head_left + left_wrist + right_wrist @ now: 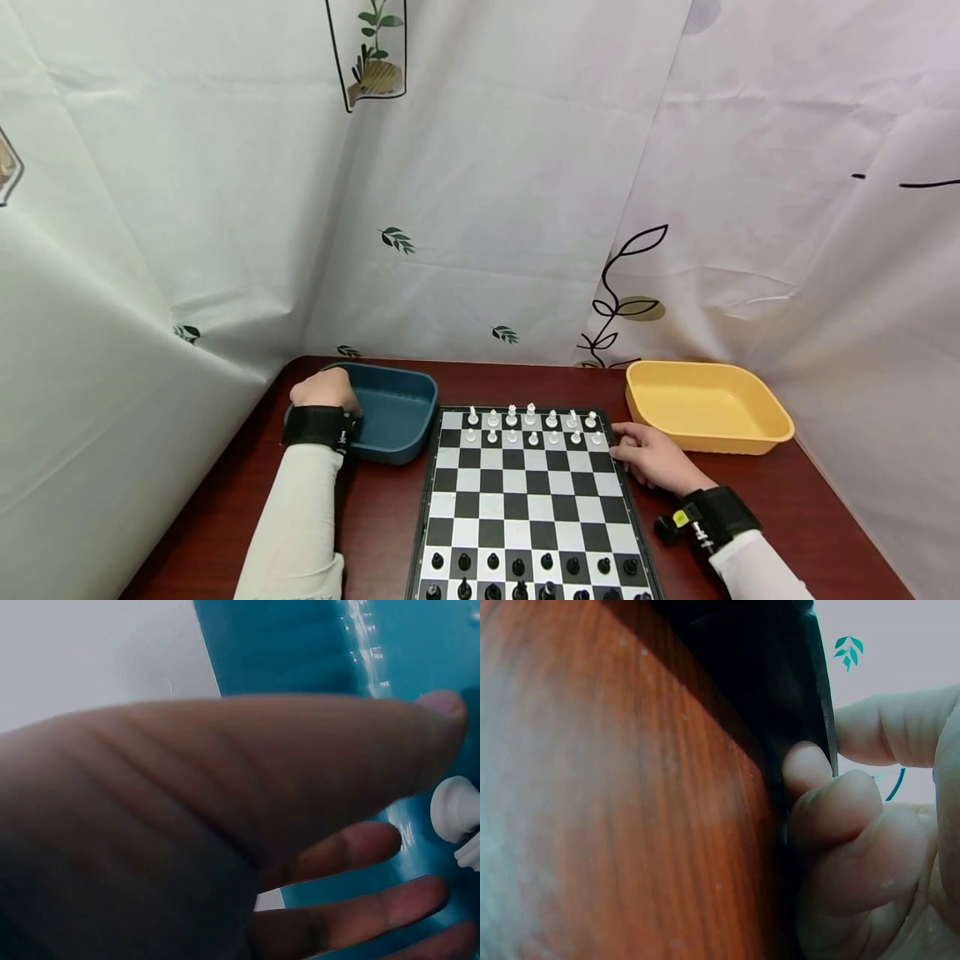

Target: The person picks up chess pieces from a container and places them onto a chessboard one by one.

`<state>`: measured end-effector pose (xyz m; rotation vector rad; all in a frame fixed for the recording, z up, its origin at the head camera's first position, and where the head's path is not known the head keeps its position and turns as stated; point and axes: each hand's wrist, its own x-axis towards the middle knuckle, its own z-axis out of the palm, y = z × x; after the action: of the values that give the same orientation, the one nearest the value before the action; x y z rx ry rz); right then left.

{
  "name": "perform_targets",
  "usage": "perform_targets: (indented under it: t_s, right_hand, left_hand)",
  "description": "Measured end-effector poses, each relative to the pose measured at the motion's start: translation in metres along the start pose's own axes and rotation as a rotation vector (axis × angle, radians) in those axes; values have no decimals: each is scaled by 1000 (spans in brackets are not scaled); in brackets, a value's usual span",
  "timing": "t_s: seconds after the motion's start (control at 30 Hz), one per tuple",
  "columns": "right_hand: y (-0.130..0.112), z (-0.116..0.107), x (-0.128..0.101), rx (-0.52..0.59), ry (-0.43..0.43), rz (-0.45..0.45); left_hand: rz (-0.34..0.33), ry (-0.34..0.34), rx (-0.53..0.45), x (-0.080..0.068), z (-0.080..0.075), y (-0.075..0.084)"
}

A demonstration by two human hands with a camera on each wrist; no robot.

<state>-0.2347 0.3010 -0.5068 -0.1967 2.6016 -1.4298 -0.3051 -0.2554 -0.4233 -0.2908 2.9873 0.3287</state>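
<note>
My left hand (326, 390) reaches down into the dark blue basin (393, 417) at the back left, its fingers largely hidden in the head view. In the left wrist view, the thumb and fingers are spread, with white chess pieces (456, 810) lying just beyond their tips. My right hand (660, 458) holds the far right edge of the chessboard (517, 504), thumb over the top and curled fingers against the side and underside. White pieces (531, 415) stand on the board's two far rows, except in the leftmost column. Black pieces (518, 567) fill the two near rows.
A yellow basin (705, 404) sits at the back right, just beyond my right hand. Dark red wood tabletop (378, 517) surrounds the board. White cloth (480, 167) with printed plants hangs behind and along both sides.
</note>
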Motion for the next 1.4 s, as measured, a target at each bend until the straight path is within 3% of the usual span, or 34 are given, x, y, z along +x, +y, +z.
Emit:
perform_targets:
  t_s: [0.17,0.63,1.0,1.4]
  right_hand:
    - [1,0,0,11,-5,6]
    - [0,-1,1,17,-5,21]
    - [0,0,0,19,-3,14]
    - [0,0,0,21,-2,11]
  left_hand:
    - [-24,-34,-18,0,1,-2]
    - [4,-94,-16,5,3,-8]
    - [28,-65,-34,6,5,-6]
    - [39,-89,-17,8,3,-4]
